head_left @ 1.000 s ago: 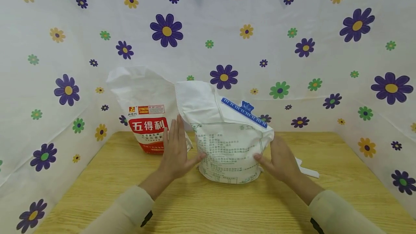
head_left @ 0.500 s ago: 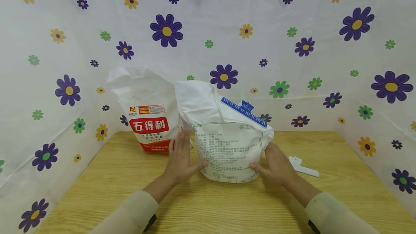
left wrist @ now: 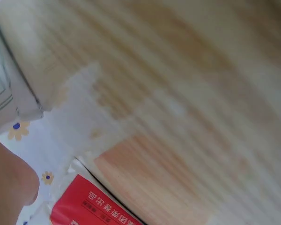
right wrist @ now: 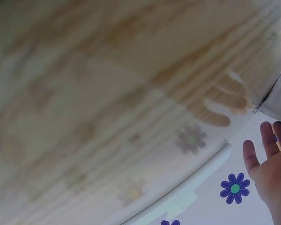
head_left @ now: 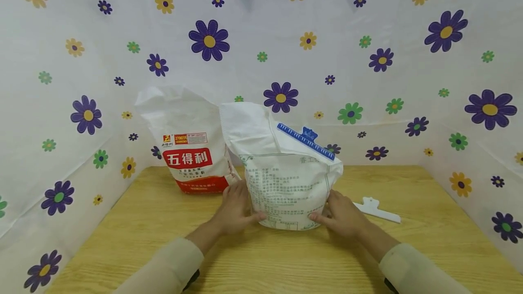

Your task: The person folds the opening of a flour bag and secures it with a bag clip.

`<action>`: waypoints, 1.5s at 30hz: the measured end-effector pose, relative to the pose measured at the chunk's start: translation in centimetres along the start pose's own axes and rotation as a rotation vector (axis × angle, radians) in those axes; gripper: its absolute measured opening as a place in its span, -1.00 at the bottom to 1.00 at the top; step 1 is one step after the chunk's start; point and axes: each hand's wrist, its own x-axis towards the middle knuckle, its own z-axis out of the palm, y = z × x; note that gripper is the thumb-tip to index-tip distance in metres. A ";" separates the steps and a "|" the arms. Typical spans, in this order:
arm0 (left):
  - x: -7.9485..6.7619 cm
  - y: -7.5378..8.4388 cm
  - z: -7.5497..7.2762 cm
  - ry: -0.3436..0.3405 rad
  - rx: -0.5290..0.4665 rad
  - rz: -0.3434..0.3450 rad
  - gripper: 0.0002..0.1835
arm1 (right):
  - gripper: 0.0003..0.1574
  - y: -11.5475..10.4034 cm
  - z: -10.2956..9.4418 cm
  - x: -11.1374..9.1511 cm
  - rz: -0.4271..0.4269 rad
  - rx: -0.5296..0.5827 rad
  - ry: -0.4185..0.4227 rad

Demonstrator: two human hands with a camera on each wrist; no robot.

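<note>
A white cloth bag (head_left: pixel 286 189) with green print stands on the table, its top folded over to the right. Along that fold sits a blue sealing clip (head_left: pixel 305 141) with a piano-key pattern. My left hand (head_left: pixel 234 210) is at the bag's lower left side, thumb over the front. On the opposite side my right hand (head_left: pixel 345 217) stands low, its thumb also across the front. In the right wrist view its fingers (right wrist: pixel 267 140) look straight and spread near the bag's edge. The left fingers are partly hidden beside the bag.
Behind my left hand stands a white and red flour bag (head_left: pixel 192 158) with a loose, raised top. A white sealing clip (head_left: pixel 380 211) lies on the wooden table (head_left: pixel 261 262) to the right. Flower-patterned cloth (head_left: pixel 245 26) surrounds the table at the back and sides.
Both hands have slid down the sides of the printed bag toward its base. The bag has stayed about where it was. More of the white clip and flour bag now shows.
</note>
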 end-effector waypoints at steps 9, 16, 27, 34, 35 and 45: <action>0.4 0.4 0.6 -0.084 -0.034 -0.064 -0.05 | -0.34 0.0 0.0 0.1 -0.036 0.042 0.001; 0.7 0.3 0.6 -0.064 -0.025 -0.082 -0.02 | -0.37 0.2 0.1 0.2 -0.035 0.023 0.004; 1.3 0.2 0.5 -0.052 -0.042 -0.100 -0.07 | -0.39 0.4 0.1 0.5 -0.033 -0.001 0.015; 1.4 0.1 1.1 -0.032 0.065 -0.109 0.00 | -0.35 0.4 0.5 0.9 0.023 -0.066 0.028; 1.4 0.1 1.1 -0.024 0.113 -0.105 0.02 | -0.33 0.4 0.6 1.0 0.021 -0.092 0.030; 1.8 1.2 1.0 -0.016 0.324 -0.101 0.00 | -0.27 0.7 0.8 1.4 0.054 -0.227 0.053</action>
